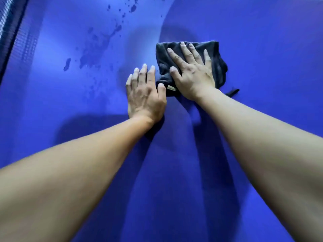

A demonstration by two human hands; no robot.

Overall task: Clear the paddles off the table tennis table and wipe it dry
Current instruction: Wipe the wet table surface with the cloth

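So, wiping stage. No paddles anywhere I can see from here, so I'm guessing that half of the job is sorted and it's all drying now.

Closest to me is just bare blue table tennis table (174, 180) with my two forearms stretched out over it. It looks dry on my side of the cloth, though the shadows make that hard to swear to.

My left hand (146, 95) sits just to the near-left of the dark grey cloth (215, 55), flat on the tabletop, fingers straight and holding nothing. The thumb is right at the cloth's edge, maybe touching it. I think it's mostly bracing me.

My right hand (190, 70) is planted on top of the cloth, palm down, fingers spread and straight. It's pressing rather than grabbing, nothing curled around the fabric. The cloth lies bunched flat under it, with a little label and a hanging loop poking out on the near side.

Left of the cloth and further out is the wet patch (92, 51), a smeary puddle with drops trailing away beyond it (132, 7). That bit isn't wiped yet.

Past that, far left of the cloth, is what looks like the net (8, 27).

Next move, I reckon: keep the palm pressure on and push the cloth left and away through that puddle, with my left hand shifted out of its path.
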